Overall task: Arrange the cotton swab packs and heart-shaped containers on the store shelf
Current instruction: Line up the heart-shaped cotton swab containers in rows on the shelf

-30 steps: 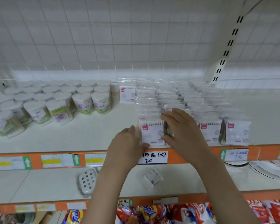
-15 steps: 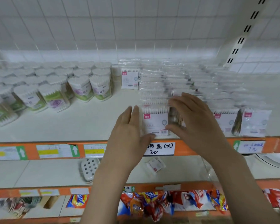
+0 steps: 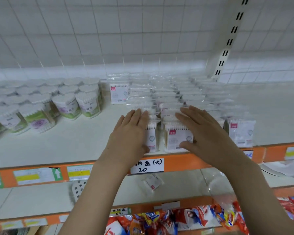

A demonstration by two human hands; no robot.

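Both hands, left hand [image 3: 131, 133] and right hand [image 3: 205, 133], lie flat with fingers straight on the front swab packs [image 3: 176, 138]. Light, crinkly, slippery bags, I'd guess, so nudge the sides, don't pinch.

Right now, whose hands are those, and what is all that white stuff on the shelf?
No machine here: a person wears a camera on their head, so the picture looks down at their own two hands. The left hand and right hand lie flat, fingers straight, against the front cotton swab packs, pressing rather than gripping them. Behind those stand rows of more packs. To the left stand heart-shaped containers full of swabs. All of it sits on a white store shelf with an orange front edge.
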